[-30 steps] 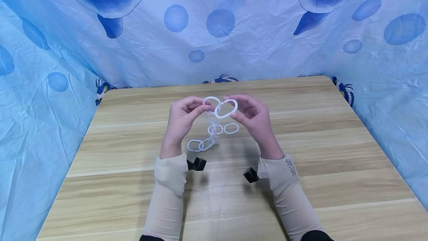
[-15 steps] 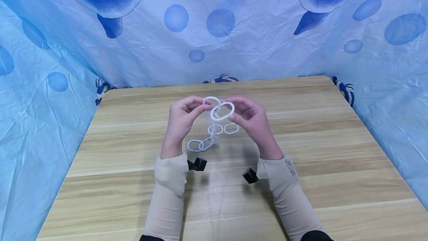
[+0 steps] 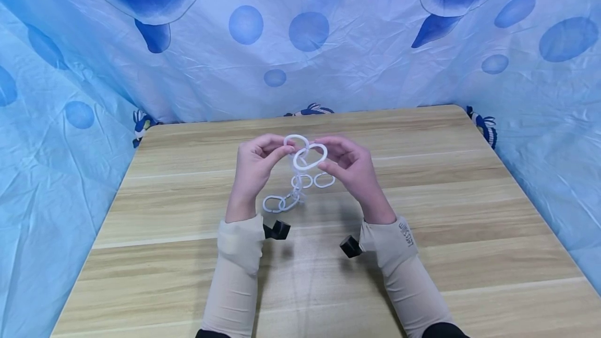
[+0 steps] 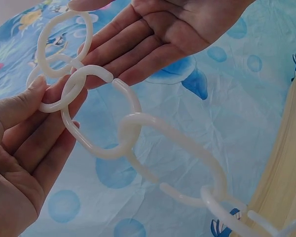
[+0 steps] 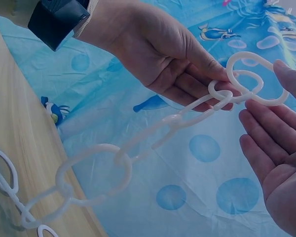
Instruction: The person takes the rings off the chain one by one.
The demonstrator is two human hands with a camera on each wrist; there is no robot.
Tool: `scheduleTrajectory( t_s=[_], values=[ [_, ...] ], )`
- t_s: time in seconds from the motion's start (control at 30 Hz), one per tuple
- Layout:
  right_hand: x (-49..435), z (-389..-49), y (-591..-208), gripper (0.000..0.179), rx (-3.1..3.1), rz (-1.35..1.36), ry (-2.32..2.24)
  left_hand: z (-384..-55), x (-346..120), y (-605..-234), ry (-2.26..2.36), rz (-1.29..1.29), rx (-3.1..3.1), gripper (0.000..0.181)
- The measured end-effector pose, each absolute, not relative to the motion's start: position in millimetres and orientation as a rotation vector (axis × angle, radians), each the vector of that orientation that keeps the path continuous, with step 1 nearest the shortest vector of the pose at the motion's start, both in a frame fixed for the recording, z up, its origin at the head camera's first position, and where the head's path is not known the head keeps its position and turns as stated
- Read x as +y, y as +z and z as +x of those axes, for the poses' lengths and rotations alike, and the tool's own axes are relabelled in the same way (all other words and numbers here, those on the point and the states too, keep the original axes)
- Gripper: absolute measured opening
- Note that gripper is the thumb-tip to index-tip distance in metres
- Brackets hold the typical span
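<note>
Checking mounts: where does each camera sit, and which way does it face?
Head: on the head, facing forward-down at the wood-grain table; shows left hand, right hand, sleeves.
Left wrist: on that wrist, looking at white chain links; left hand at image left, right hand at top.
Right wrist: on that wrist, facing the same links; right hand at image right, left hand above.
Shared by both wrist views: links in hand, table edge, sea-print sheet behind.

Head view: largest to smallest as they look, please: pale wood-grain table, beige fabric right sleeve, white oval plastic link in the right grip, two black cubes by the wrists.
1. Table
2. Right sleeve
3. White link, by its outline
4. Left black cube and right black cube: too alike to rank
</note>
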State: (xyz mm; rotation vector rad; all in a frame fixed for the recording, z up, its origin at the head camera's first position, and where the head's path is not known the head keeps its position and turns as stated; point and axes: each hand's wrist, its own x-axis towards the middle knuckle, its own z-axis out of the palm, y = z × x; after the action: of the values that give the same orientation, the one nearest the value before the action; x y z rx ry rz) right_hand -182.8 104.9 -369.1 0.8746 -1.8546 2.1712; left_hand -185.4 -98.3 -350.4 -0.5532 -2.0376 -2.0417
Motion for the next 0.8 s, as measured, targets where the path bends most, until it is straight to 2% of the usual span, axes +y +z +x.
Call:
scheduleTrajectory(
  t_s=[0.57,0.8],
  values=[
    [104.8,-183.3,-370.3,0.035,-1.784,0.905,2.2,-186.8,-97.5,-352.8,-2.004,-0.591,-1.988,0.016],
    [105.9,-183.0,-370.9,0.035,-1.8,0.896,2.195,-187.2,-96.5,-353.2,-2.014,-0.586,-1.961,0.016]
  ],
)
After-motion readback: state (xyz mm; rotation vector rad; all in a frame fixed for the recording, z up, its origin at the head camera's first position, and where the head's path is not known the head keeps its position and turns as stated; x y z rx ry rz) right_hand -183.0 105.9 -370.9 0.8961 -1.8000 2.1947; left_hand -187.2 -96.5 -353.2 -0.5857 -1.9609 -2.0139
